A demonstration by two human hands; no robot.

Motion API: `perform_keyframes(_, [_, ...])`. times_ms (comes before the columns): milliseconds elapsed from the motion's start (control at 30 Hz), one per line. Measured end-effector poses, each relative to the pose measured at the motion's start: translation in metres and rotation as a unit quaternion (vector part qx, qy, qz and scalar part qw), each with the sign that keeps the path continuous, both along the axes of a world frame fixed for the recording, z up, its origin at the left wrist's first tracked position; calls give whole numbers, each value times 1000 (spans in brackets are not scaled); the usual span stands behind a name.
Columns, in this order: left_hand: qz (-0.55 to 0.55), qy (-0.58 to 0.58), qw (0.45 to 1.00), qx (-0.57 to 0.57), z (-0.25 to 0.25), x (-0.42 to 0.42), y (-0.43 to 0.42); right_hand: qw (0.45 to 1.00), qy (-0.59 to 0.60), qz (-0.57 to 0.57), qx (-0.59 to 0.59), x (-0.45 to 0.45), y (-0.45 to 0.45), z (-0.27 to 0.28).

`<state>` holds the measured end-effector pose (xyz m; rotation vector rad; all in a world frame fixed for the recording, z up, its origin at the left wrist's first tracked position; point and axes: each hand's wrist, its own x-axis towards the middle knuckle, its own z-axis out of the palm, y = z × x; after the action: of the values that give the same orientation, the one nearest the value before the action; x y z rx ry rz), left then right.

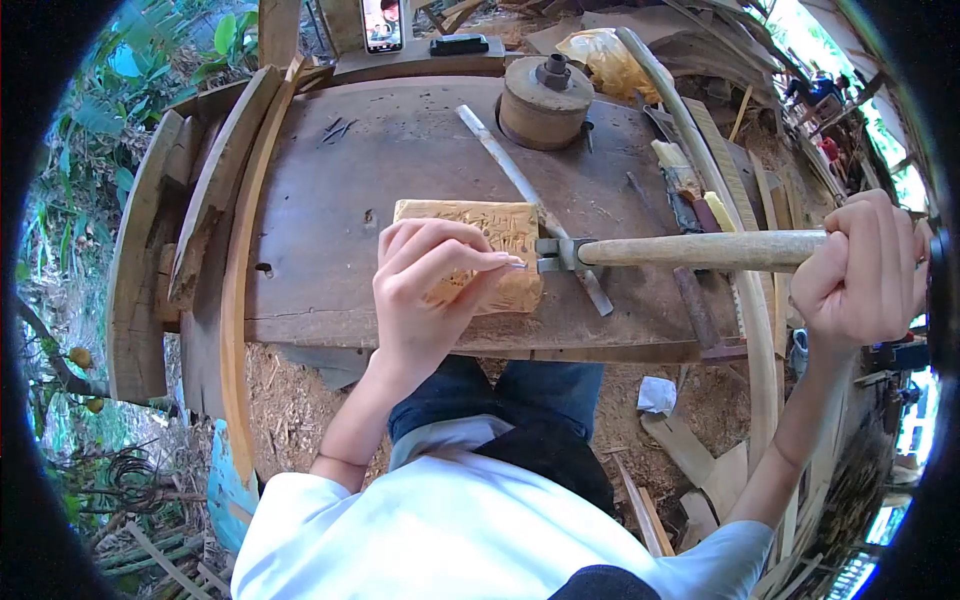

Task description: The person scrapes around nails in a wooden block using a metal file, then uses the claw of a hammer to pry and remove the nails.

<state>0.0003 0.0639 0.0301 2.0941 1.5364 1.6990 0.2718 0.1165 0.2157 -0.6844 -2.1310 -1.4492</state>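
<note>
My left hand (430, 280) rests on a yellowish wooden block (515, 222), whose top is covered with small dents. Thumb and forefinger pinch a small, thin, shiny piece that looks like a nail (517, 265). My right hand (865, 270) is closed round the end of a hammer's (700, 250) long wooden handle. The metal hammer head is beside the block's right edge, close to the pinched fingertips; I cannot tell whether it touches the block. Under the handle, a pale stick (510, 165) lies slantwise on the table.
The worn wooden table (330, 230) carries a round wooden piece with a metal fitting (545, 100), a few nails (340, 130) and tools along the right side. A long curved wooden strip (705, 160) runs down the right. A phone (383, 25) stands at the back. Wood scraps litter the ground.
</note>
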Motion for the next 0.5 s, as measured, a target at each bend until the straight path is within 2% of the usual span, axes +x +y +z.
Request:
perform_keyframes(167, [11,-32,999,-16,-10,0,1,998,4,-55,-13,-1,-6,-2])
perform_keyframes(500, [34,15,999,6,-9,0,-2,998,23,-49,-19,-1,-8,-6])
